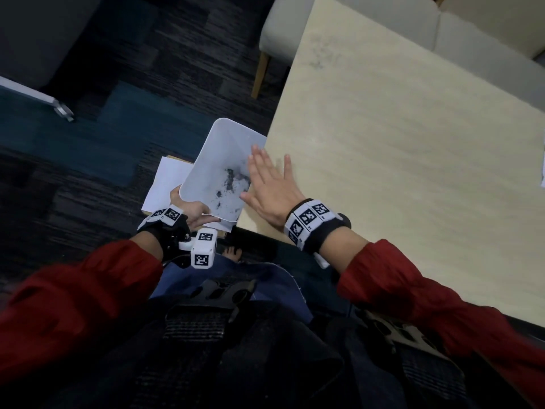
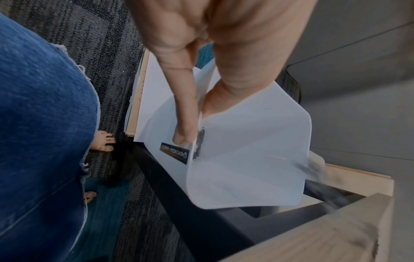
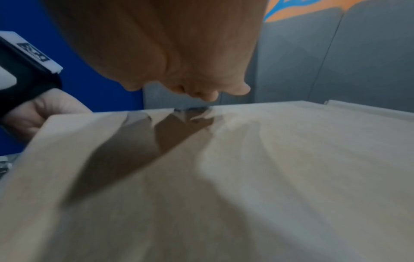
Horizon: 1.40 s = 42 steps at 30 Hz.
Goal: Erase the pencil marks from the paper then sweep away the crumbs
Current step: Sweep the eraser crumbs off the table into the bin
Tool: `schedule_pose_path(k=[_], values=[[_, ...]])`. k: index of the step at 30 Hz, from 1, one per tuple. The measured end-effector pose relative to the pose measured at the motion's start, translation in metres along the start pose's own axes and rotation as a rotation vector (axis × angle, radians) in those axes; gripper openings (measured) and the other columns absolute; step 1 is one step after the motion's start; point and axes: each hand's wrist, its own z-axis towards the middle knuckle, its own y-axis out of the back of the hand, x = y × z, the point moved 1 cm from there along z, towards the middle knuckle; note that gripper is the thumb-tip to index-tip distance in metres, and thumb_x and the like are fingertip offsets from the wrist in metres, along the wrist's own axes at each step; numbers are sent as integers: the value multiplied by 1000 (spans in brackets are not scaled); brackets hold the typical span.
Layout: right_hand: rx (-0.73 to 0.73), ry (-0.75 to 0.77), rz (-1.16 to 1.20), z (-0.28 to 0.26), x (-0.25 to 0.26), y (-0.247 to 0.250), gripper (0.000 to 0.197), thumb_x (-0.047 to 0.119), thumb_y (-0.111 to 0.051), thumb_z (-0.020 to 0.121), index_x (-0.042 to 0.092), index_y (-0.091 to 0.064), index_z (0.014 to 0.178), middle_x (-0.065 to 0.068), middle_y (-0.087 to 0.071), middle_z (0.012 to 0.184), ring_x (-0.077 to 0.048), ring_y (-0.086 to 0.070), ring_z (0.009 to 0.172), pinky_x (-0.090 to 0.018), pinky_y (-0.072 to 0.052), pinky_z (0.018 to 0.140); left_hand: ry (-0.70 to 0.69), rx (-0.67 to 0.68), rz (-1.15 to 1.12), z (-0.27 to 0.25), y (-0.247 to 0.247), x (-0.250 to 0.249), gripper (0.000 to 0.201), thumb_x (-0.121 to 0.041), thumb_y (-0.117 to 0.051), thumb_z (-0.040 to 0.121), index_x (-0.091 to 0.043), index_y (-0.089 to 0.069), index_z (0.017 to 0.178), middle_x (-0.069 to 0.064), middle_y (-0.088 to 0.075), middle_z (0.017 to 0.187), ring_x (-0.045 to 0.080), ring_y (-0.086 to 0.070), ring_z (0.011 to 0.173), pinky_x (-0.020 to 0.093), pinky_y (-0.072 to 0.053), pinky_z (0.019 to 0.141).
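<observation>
A white plastic tub (image 1: 218, 160) hangs tilted just below the left edge of the pale wooden table (image 1: 398, 143), with dark eraser crumbs (image 1: 233, 184) lying inside it. My left hand (image 1: 191, 212) grips the tub's near rim. From the left wrist, the fingers (image 2: 186, 109) pinch the tub (image 2: 246, 159) wall, and crumbs (image 2: 200, 141) show through it. My right hand (image 1: 268, 187) lies flat at the table edge, fingers straight, reaching over the tub's rim. A white paper sheet (image 1: 165, 184) on a board lies under the tub. In the right wrist view my palm (image 3: 179, 53) hovers over the tabletop (image 3: 246, 177).
Grey smudges (image 1: 321, 54) mark the far part of the table. Another white sheet (image 1: 542, 172) pokes in at the right edge. A pale chair (image 1: 283, 28) stands behind the table's far corner. Dark carpet covers the floor, and a bare foot (image 1: 233, 252) is below the tub.
</observation>
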Motion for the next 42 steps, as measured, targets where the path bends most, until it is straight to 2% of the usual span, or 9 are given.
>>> schedule_pose_path(k=[4,10,13,19,22,30,37,40,42], values=[[-39,-117,53,-23,-37,7,79,56,-16,98,6,17,149,-11,27,156,-25,19,146,-56,12,114,16,-2,-20,-4,0,-1,58,28,-46,81,-13,-41,122,11,-48,100,39,-60,72,37,-57,44],[142,-217,-42,-74,-53,-40,92,68,7,85,1,18,148,-18,31,152,-31,24,143,-56,15,113,-8,17,-18,-5,1,-2,60,29,-47,79,-16,-42,119,9,-46,109,40,-57,78,39,-59,49],[112,-241,34,-70,-31,-51,92,66,-8,91,-3,17,146,-23,33,150,-37,28,140,-57,8,116,-15,15,-22,-8,0,-4,59,29,-45,80,-17,-39,117,3,-44,97,36,-56,74,36,-58,47],[49,-12,-19,-20,13,-29,86,60,-17,96,-2,11,149,-21,25,154,-34,21,144,-61,3,115,4,-24,-20,-3,3,1,66,28,-50,76,-18,-38,123,13,-40,125,40,-59,76,37,-59,49],[18,56,-4,-3,8,-9,80,56,-16,98,1,11,149,-16,24,156,-29,19,145,-60,6,115,10,-46,-34,-3,2,2,69,29,-48,77,-18,-37,126,9,-39,123,35,-55,76,41,-59,52],[73,-220,51,-2,-36,-9,85,60,-15,96,0,14,149,-18,27,154,-32,22,144,-59,7,115,22,-66,-50,1,4,4,84,29,-47,77,-20,-29,144,9,-34,132,34,-54,73,43,-59,52],[68,133,232,10,-4,8,75,47,-26,101,5,12,150,-10,22,157,-23,17,146,-52,3,119,36,-54,-45,0,1,2,85,29,-46,77,-20,-27,144,11,-33,131,35,-55,76,40,-59,51],[-59,-31,265,-11,-30,9,80,50,-31,99,9,13,151,-8,22,158,-22,17,146,-49,12,114,42,-42,-35,1,2,0,84,29,-45,78,-21,-27,144,10,-31,130,37,-54,79,40,-59,54],[-31,-171,157,-33,-54,-4,88,63,-23,94,8,17,150,-10,27,156,-24,21,145,-50,17,110,45,-45,-18,2,2,-1,85,29,-46,78,-21,-27,145,8,-31,130,34,-54,76,41,-59,56]])
